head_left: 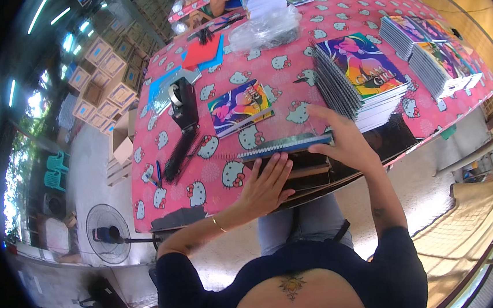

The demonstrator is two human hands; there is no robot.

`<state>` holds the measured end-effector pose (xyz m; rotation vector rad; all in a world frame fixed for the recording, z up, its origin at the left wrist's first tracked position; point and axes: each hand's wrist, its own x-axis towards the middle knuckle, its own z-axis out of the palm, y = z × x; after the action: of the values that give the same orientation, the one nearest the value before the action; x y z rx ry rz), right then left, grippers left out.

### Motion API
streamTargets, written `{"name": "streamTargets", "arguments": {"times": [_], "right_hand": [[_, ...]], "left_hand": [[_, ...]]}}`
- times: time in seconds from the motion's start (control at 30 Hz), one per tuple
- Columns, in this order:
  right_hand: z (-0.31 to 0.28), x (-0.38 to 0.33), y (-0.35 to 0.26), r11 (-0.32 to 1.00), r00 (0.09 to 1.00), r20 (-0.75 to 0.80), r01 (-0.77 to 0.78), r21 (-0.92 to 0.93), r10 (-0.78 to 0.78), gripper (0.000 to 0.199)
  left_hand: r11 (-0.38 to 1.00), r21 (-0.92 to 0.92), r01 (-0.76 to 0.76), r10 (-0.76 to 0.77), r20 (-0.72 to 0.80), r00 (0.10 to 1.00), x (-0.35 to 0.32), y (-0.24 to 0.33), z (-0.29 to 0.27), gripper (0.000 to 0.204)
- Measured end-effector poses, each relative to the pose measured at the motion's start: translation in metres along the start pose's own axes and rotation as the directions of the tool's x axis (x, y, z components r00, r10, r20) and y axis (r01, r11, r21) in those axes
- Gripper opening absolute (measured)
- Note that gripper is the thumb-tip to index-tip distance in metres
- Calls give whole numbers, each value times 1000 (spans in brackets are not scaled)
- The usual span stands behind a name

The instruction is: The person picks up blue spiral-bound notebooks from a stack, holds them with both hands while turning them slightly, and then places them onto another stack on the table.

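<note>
co-worker: head cut off, top edge | notebook: partly hidden by left fingers

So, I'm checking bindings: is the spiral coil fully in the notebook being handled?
Not fully: loops of the spiral coil show bare beyond the left end of the notebook.

Paper notebook — glossy stacked covers, crinkly clear plastic, smooth tablecloth
</note>
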<state>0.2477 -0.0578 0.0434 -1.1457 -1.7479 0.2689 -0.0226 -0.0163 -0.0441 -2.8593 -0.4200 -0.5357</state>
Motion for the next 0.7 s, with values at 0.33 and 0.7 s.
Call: {"name": "streamTargets", "arguments": {"times": [0.33, 0.7], "right_hand": [[51, -28, 35, 895, 948, -68, -268, 357, 311, 34], [65, -30, 41, 779, 954, 85, -283, 560, 286, 21]], "left_hand": [[943, 269, 194, -217, 59, 974, 73, -25, -45, 83], [986, 102, 133, -149, 172, 974, 56, -9, -33, 86]]}}
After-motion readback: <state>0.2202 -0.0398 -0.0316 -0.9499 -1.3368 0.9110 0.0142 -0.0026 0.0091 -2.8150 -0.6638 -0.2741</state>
